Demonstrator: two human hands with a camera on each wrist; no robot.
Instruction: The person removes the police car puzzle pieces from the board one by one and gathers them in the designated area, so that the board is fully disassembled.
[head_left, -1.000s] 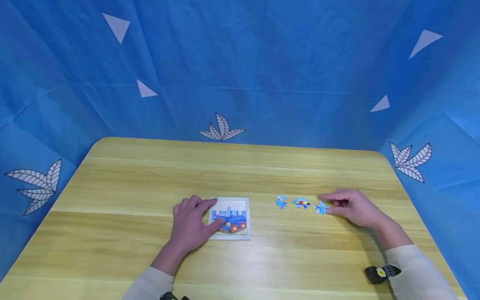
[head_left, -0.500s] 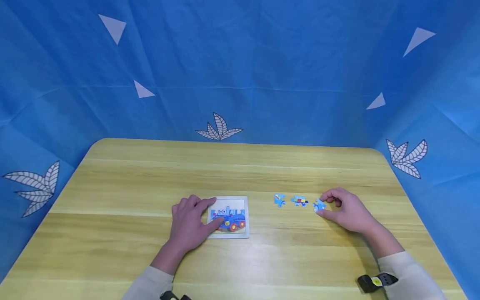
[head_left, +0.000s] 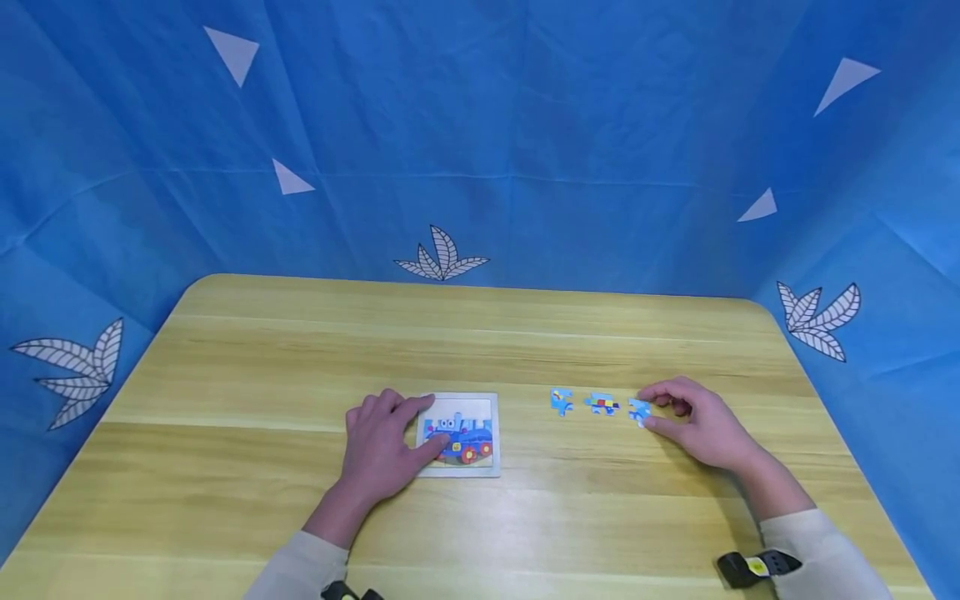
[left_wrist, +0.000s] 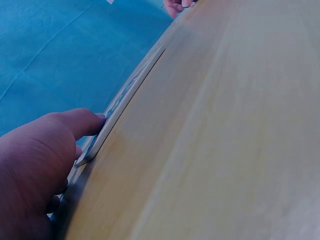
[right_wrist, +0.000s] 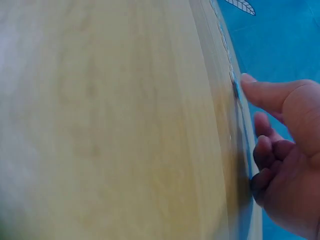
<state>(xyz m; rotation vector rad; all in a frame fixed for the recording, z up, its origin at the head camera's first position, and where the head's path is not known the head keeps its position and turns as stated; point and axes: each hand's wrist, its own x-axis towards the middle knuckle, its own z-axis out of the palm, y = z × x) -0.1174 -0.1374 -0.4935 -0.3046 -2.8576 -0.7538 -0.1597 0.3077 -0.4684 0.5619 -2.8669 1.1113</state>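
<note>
My left hand (head_left: pixel 382 454) rests on the left side of a jigsaw puzzle frame (head_left: pixel 496 437), with the thumb across a partly filled picture of a blue vehicle with eyes and red wheels. The index fingertip lies at the frame's upper left corner. In the left wrist view the thumb presses the edge of the frame (left_wrist: pixel 125 102), which lies flat. Further right, my right hand (head_left: pixel 701 425) pinches a light blue puzzle piece (head_left: pixel 639 410) at the tabletop between thumb and index finger. In the right wrist view the thumb (right_wrist: pixel 270 95) touches the piece, seen almost edge-on.
Two more puzzle pieces lie between the frame and my right hand: a blue one (head_left: pixel 561 402) and one with red and yellow parts (head_left: pixel 602 404). The wooden table (head_left: pixel 525 533) is bordered by a blue cloth (head_left: pixel 480 125) behind and at both sides.
The rightmost piece has turned between my right thumb and index finger, and the right hand has shifted slightly left. My left hand has stayed on the frame.
</note>
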